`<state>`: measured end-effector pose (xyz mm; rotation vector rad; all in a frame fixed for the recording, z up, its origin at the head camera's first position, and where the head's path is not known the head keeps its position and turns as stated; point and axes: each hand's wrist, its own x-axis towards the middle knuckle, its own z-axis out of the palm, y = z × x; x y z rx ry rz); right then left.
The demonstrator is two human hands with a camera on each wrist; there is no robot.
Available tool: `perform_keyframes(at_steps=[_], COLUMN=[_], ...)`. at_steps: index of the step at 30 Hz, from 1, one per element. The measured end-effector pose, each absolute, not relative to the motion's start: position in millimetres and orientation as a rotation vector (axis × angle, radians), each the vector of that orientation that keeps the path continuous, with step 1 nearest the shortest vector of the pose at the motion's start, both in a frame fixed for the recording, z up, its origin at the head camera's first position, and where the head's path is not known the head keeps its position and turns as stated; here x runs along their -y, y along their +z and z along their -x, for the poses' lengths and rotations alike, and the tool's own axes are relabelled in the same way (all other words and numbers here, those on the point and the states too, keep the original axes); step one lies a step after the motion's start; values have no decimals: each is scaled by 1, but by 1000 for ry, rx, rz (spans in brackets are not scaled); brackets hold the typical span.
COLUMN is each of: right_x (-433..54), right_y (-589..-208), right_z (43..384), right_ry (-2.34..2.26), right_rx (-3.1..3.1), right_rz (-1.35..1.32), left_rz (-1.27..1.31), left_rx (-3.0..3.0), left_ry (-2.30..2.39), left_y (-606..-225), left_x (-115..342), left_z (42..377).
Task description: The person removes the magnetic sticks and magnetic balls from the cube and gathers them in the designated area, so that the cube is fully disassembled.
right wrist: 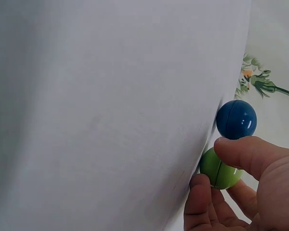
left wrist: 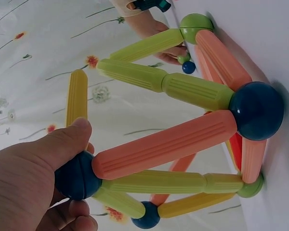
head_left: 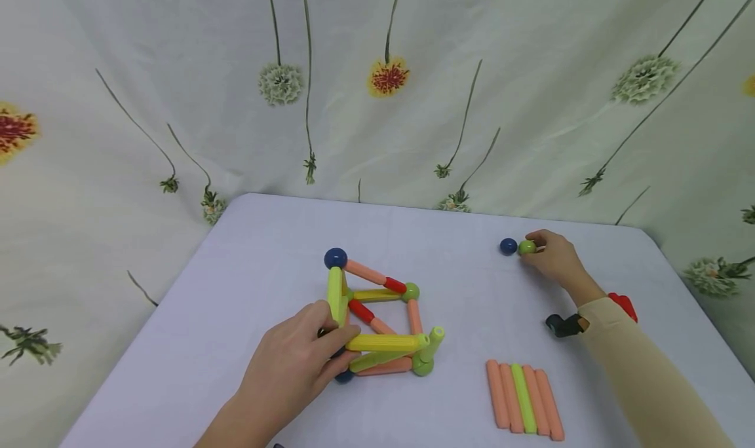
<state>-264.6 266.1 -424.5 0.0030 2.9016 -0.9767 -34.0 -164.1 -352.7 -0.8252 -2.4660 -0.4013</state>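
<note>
A frame of coloured magnetic rods and balls (head_left: 386,343) stands left of centre on the table. My left hand (head_left: 297,353) grips a dark blue ball (left wrist: 76,177) at its near upper corner, thumb on top and fingers beneath. From that ball run a yellow rod (head_left: 383,343), a salmon rod (left wrist: 164,144) and lime rods. Far to the right, my right hand (head_left: 554,258) has its thumb and fingers around a green ball (right wrist: 220,168) on the table. Just beside it lies a second dark blue ball (right wrist: 236,119), left of the green one in the head view.
A row of loose salmon rods (head_left: 498,395) with one lime rod (head_left: 523,399) among them lies at the front right. The wrist camera's black part (head_left: 563,325) shows under the right sleeve (head_left: 643,363). A flowered cloth (head_left: 377,107) hangs behind the table.
</note>
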Motion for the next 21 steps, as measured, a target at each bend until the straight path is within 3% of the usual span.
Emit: perform_keyframes(at_steps=[21], right_x=[-274], right_y=[-420], right_z=[261], right_ry=[-967], right_rx=[-2880], right_rz=[-60], left_rz=[845], left_rx=[2428], left_ry=[-419], left_y=[-354], left_x=[164], left_z=[34])
